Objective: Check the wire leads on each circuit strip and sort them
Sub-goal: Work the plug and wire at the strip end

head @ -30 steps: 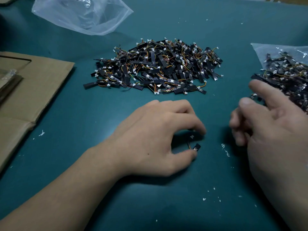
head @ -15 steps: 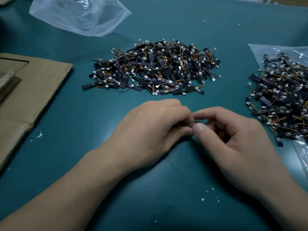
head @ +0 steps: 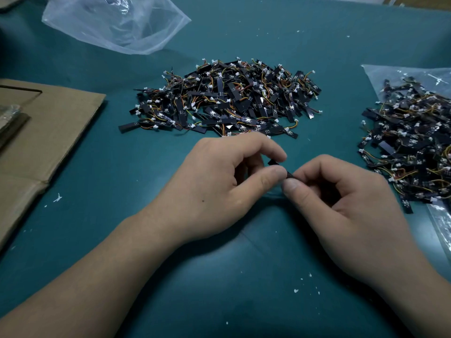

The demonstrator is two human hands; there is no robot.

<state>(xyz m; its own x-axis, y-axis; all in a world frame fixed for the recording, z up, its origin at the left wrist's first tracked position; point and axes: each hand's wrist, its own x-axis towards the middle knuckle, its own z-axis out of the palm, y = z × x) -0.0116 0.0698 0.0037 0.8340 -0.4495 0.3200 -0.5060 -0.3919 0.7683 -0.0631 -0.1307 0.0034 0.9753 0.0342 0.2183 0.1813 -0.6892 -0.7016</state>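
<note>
Dark teal mat (head: 97,167) across the whole view, faintly creased near the bottom, dotted with white flecks (head: 58,197) at left and lower right. Along the left edge, flattened brown cardboard (head: 48,132), topped by a dark flat object (head: 9,123) cut off by the frame and too dim to name. At top left, a crumpled clear bag (head: 117,23), cropped at the top. In the middle, a broad middle heap (head: 224,101) of black strips with white connectors and orange, yellow and red leads, lying straight on the mat. At right, a right heap (head: 410,142) of the same parts, resting on a second clear bag (head: 390,74) and running out of frame. In the top right corner, a sliver of paler surface, too little to identify. Just in front of the middle heap, two bare hands close together. Left hand (head: 219,186) curled, thumb and forefinger pinching one circuit strip (head: 273,162); right hand (head: 341,203) curled likewise, thumb and forefinger pinching the same strip at its other end. Only two small black bits of it showing between the fingertips; leads and connector hidden behind the fingers, condition impossible to judge. Remaining fingers of both hands folded inward, mostly out of sight. Forearms cropped at the bottom corners.
</note>
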